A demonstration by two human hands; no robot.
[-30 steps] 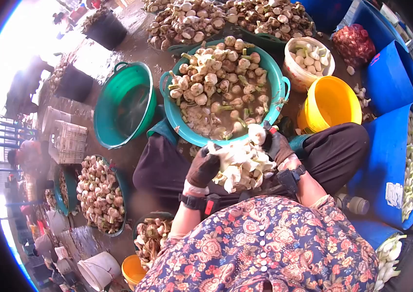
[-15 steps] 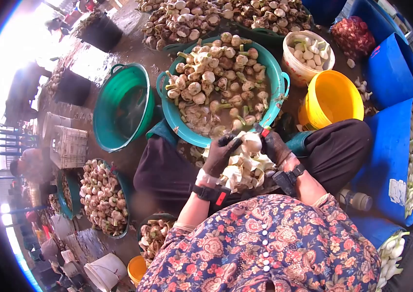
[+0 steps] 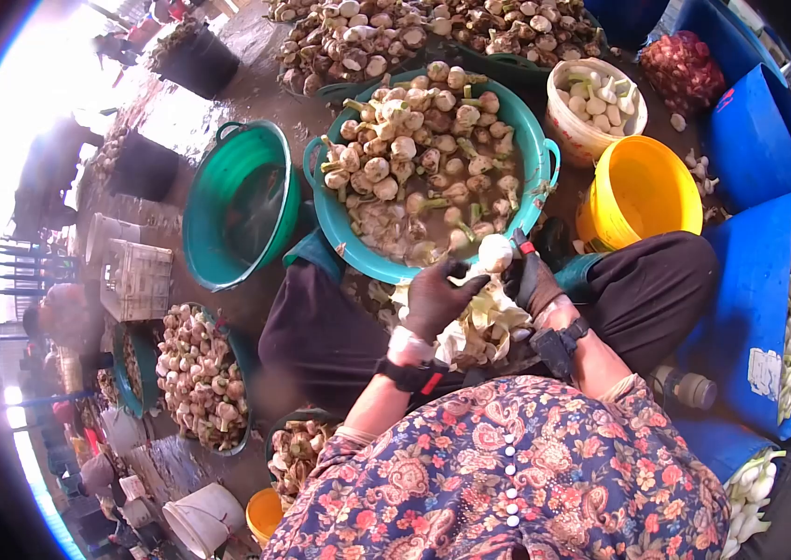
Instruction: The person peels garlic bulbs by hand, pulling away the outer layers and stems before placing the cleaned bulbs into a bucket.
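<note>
A peeled white garlic bulb is held at the near rim of a green tub full of unpeeled garlic and murky water. My right hand, in a dark glove, grips the bulb and a small tool with a red part, perhaps a knife. Left of the bulb, my left hand, also gloved, has its fingers apart, thumb and forefinger reaching toward the bulb. Pale garlic skins are heaped below both hands, over my lap.
A yellow bucket and a white bucket of peeled garlic stand at the right. Blue barrels line the far right. At the left are a green basin, a crate and garlic heaps.
My left hand has moved down and away from the bulb, its fingers spreading. The bulb now shows more bare white surface and sits slightly higher, in my right hand.
</note>
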